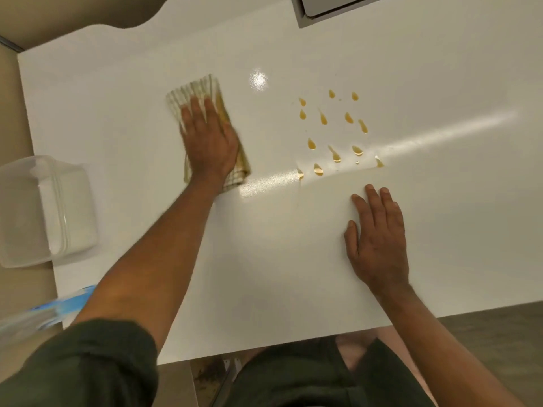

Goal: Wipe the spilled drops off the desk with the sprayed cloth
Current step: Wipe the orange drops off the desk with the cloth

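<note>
My left hand (210, 142) presses flat on the cloth (205, 124); my right hand (379, 239) rests flat, bracing the desk (440, 69). I'd sweep rightward across the amber drops (335, 127), keeping even pressure.

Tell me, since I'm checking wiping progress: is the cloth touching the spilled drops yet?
Apart. The head view shows bare white desk between the cloth, under the left hand, and the spilled drops.

Brown wood-look floor (484, 333) below, beige wall (58, 13) behind, glare overhead.
</note>
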### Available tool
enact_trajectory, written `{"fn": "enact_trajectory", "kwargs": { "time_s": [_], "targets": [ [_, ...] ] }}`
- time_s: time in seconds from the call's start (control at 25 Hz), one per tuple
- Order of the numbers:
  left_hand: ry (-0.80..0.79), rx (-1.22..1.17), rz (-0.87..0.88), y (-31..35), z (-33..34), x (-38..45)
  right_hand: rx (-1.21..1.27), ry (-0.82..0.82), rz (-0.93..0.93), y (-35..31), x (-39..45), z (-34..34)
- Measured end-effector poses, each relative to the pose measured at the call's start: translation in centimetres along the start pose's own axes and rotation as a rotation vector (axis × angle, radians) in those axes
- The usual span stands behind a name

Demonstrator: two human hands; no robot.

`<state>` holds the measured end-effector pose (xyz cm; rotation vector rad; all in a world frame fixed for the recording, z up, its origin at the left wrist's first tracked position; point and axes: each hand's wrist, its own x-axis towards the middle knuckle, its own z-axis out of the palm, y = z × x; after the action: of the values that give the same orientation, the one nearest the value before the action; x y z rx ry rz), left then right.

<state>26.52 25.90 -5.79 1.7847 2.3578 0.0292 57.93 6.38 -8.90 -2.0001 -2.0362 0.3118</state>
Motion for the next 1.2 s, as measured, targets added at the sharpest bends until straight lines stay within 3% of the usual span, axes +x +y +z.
{"fn": "enact_trajectory", "kwargs": {
  "time_s": [0.12, 0.28, 0.4, 0.52, 0.64, 0.8, 0.88, 0.96, 1.0, 1.08, 1.2],
  "targets": [
    [-0.006, 0.020, 0.082, 5.2, 1.1, 0.8, -0.015, 0.002, -0.011, -0.1, 0.0, -0.1],
    [0.027, 0.023, 0.215, 7.2, 2.9, -6.2, 0.006, -0.001, -0.020, 0.0, 0.0, -0.3],
    [0.064, -0.020, 0.147, 6.2, 4.1, -15.0, 0.021, 0.005, -0.025, 0.1, 0.0, -0.4],
    [0.001, -0.062, 0.097, 6.7, 5.1, -24.0, 0.061, -0.010, -0.019, 0.1, 0.0, -0.5],
    [-0.057, -0.158, 0.097, 10.3, 5.3, -25.1, 0.305, 0.011, 0.016, 0.2, -0.2, -1.2],
    [-0.051, -0.463, -0.026, 15.4, 4.7, -21.0, 0.606, 0.037, 0.122, 0.0, 0.0, -3.0],
    [-0.108, -0.799, -0.113, 14.9, 4.0, -20.4, 0.567, 0.061, 0.100, -1.3, 1.2, -3.5],
    [-0.060, -1.030, -0.038, 12.0, 3.2, -20.9, 0.442, 0.072, 0.002, -3.8, 2.5, -3.1],
    [0.005, -0.983, 0.026, 10.1, 3.0, -20.5, 0.354, 0.043, -0.049, -5.3, 3.2, -2.4],
    [0.111, -0.630, 0.114, 5.8, 3.5, -18.2, 0.146, -0.071, -0.098, -8.2, 3.6, -0.7],
    [0.082, -0.164, 0.096, 1.6, 4.2, -13.9, -0.048, -0.121, -0.114, -8.7, 3.1, 1.5]
  ]
}}
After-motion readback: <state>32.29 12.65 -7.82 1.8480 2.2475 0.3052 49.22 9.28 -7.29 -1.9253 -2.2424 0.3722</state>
